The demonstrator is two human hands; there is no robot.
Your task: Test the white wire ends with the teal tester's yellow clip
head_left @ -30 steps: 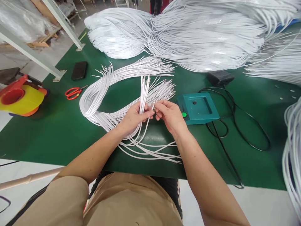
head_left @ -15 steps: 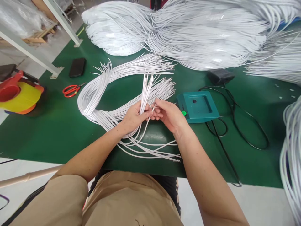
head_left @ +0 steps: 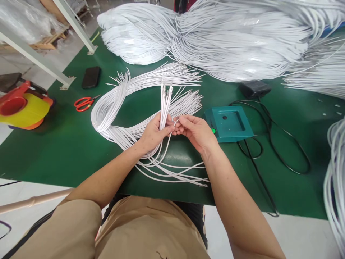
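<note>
My left hand (head_left: 156,133) is closed round a small bunch of white cables (head_left: 165,102), whose tips stand up above the fist. Between its thumb and fingers a single white cable (head_left: 169,142) also runs up toward my other hand. My right hand (head_left: 195,131) pinches the end of that single cable with thumb and forefinger, close beside the left fingertips. Loose tails of the held cables (head_left: 175,174) lie near the table's front edge. Behind my hands, a looped bundle of white cables (head_left: 107,108) rests on the green table.
A teal device (head_left: 229,124) with a green button stands right of my hands, its black cord (head_left: 285,144) trailing. Red-handled snips (head_left: 83,103), a black phone-like slab (head_left: 91,77) and a tape dispenser (head_left: 24,104) are at left. Large white cable heaps (head_left: 215,39) fill the back.
My right fingers have shifted slightly and now pinch the single cable's end more closely. The left hand keeps its hold on the bunch. The whole view has moved a little.
</note>
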